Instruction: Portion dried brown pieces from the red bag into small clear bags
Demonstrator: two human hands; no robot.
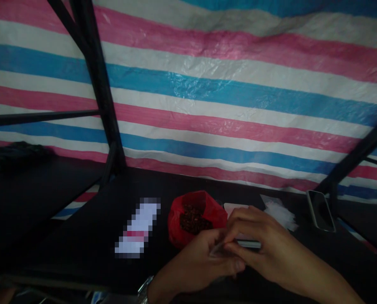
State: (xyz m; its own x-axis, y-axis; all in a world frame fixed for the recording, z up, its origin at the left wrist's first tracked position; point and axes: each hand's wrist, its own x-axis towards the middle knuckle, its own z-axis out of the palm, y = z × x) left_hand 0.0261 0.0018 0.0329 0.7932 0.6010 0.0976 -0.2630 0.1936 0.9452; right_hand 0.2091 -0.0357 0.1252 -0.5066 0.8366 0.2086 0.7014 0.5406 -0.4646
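My left hand (204, 259) and my right hand (266, 240) meet in front of the red bag. Between their fingers is a small piece of clear plastic (219, 250), which looks like a small bag. The left fingers curl around it from below, and the right thumb and forefinger pinch it at the top. The open red plastic bag (177, 219) stands just beyond my left hand, holding many small dark brown pieces (195, 220) whose kind I cannot tell. A pale flat object (235, 207) is partly hidden behind my right hand. A grey-white edge (249, 243) shows below the right fingers.
On the black table (90, 236) lies a blurred white paper (139, 228) at left. Several clear plastic bags (280, 214) and a phone (321, 211) lie at right. Black metal posts (101, 93) stand before a striped tarp (223, 118). A dark bundle (16, 156) sits far left.
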